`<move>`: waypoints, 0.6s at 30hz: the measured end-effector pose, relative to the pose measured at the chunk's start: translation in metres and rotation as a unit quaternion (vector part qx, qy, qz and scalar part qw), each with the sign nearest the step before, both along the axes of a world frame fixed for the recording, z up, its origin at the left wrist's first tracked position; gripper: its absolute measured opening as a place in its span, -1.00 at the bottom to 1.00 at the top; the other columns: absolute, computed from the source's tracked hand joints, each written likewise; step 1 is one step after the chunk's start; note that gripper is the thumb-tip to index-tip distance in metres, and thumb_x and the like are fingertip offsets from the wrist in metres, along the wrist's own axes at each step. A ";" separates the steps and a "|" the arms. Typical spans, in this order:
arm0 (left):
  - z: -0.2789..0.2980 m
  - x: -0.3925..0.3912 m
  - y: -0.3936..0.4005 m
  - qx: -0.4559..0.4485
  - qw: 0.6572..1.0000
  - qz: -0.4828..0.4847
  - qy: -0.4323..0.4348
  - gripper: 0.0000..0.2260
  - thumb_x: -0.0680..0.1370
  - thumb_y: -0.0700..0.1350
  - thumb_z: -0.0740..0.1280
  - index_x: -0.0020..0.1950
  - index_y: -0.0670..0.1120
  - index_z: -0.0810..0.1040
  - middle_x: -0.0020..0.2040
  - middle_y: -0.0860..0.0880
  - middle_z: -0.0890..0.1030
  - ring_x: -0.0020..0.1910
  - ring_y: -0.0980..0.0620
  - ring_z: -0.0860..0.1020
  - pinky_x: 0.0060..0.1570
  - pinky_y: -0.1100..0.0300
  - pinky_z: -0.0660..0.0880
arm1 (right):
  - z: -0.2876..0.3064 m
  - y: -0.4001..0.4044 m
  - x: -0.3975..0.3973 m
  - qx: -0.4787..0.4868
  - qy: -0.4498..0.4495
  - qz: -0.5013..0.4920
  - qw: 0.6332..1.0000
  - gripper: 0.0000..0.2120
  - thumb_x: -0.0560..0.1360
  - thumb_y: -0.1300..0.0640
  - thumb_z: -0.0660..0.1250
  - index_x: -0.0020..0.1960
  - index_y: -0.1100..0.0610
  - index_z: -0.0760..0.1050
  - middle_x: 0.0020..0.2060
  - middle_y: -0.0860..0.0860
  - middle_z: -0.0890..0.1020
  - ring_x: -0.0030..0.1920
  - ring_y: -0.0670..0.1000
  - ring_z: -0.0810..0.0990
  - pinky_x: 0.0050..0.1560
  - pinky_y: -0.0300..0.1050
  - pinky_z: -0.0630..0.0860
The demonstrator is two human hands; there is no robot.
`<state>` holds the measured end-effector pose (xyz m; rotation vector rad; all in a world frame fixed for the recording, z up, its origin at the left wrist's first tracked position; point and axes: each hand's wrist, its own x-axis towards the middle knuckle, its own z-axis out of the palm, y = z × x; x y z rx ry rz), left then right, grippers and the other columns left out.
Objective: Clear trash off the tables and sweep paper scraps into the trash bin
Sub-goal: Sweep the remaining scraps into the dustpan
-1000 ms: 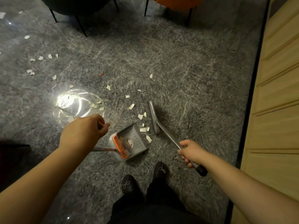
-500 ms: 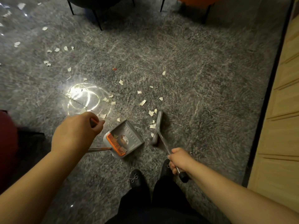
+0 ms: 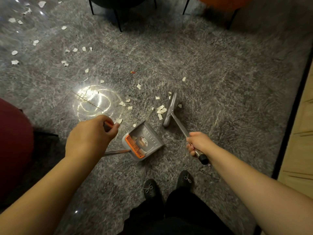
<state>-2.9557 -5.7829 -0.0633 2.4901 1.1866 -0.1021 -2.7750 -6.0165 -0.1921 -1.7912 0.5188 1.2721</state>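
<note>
My left hand [image 3: 90, 135] grips the top of the dustpan's long handle. The grey dustpan [image 3: 149, 138], with an orange comb edge, sits on the glossy grey floor, its mouth facing up and right, with a few scraps inside. My right hand [image 3: 199, 144] grips the metal broom handle near its black end. The grey broom head [image 3: 171, 111] lies on the floor just beyond the dustpan, a small heap of white paper scraps [image 3: 161, 110] against its left side. More paper scraps [image 3: 74, 50] lie scattered toward the upper left.
A dark red seat [image 3: 15, 143] stands at the left edge. Black chair legs [image 3: 117, 19] and an orange chair [image 3: 225, 4] stand at the top. A wooden cabinet [image 3: 303, 126] runs along the right. My two black shoes [image 3: 167, 185] stand behind the dustpan.
The broom head has swept down and left toward the dustpan, gathering scraps against its left side. The dustpan stays in place in my left hand's grip.
</note>
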 end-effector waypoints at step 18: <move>-0.017 0.120 0.030 0.019 0.996 0.071 0.040 -0.74 0.55 0.21 0.31 -0.01 0.04 0.60 -0.26 0.03 0.52 -0.24 -0.06 0.49 -0.26 0.14 0.43 | -0.007 0.013 0.177 -0.076 -0.096 0.198 0.973 -0.69 0.60 0.33 0.16 0.29 0.09 0.31 -0.45 0.12 0.37 -0.66 -0.08 0.31 -0.63 -0.33 0.28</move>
